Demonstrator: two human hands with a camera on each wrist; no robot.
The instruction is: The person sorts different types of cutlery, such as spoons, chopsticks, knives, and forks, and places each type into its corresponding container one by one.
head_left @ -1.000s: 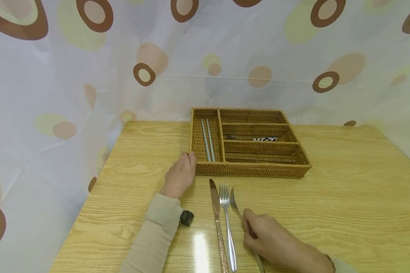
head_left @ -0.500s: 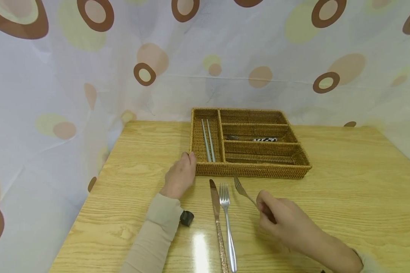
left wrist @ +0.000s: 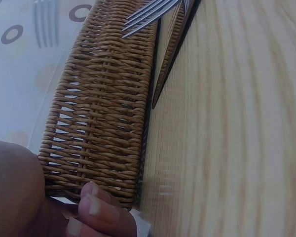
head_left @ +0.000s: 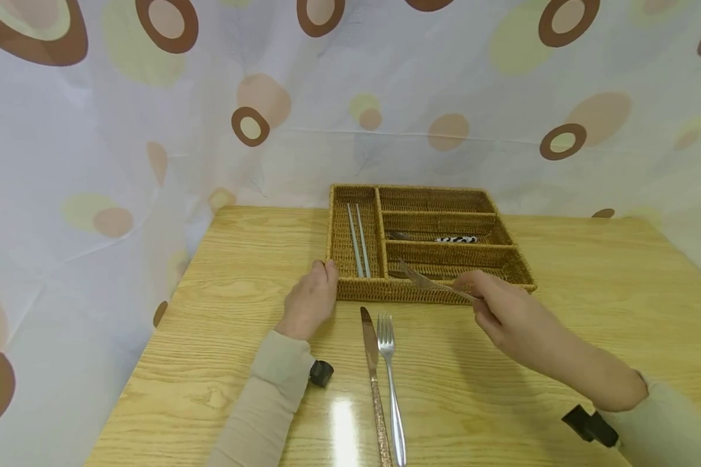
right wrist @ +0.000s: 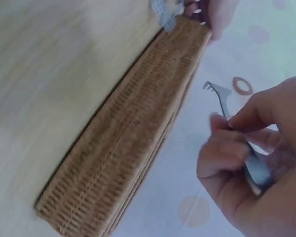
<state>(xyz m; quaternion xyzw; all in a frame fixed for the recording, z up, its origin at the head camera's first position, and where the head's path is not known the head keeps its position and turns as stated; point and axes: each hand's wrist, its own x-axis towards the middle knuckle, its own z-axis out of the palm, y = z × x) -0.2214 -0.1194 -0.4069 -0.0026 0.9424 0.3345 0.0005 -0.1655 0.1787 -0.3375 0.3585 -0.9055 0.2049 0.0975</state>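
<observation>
My left hand (head_left: 309,301) grips the front left corner of a woven wicker cutlery tray (head_left: 420,291); the left wrist view shows its fingers curled at the tray's wall (left wrist: 96,108). In my right hand (head_left: 520,324) a metal fork (head_left: 425,281) is pinched by its handle, tines toward the left. The head view has this fork overlapping the tray's front compartment, raised off the table. The right wrist view shows thumb and fingers curled round the fork (right wrist: 223,103). A knife (head_left: 370,353) with a patterned copper-toned handle and a second fork (head_left: 393,389) lie side by side before the tray.
Two pale chopsticks (head_left: 359,243) lie in the tray's left compartment. A utensil with a black-and-white spotted handle (head_left: 457,240) lies in the middle one. Part of a dark utensil shows in the front compartment. A patterned cloth (head_left: 385,97) hangs behind the wooden table (head_left: 233,272).
My right hand has lifted the fork from beside the other cutlery and carried it forward and right, up to the tray's front compartment. The left hand has stayed at the tray's corner.
</observation>
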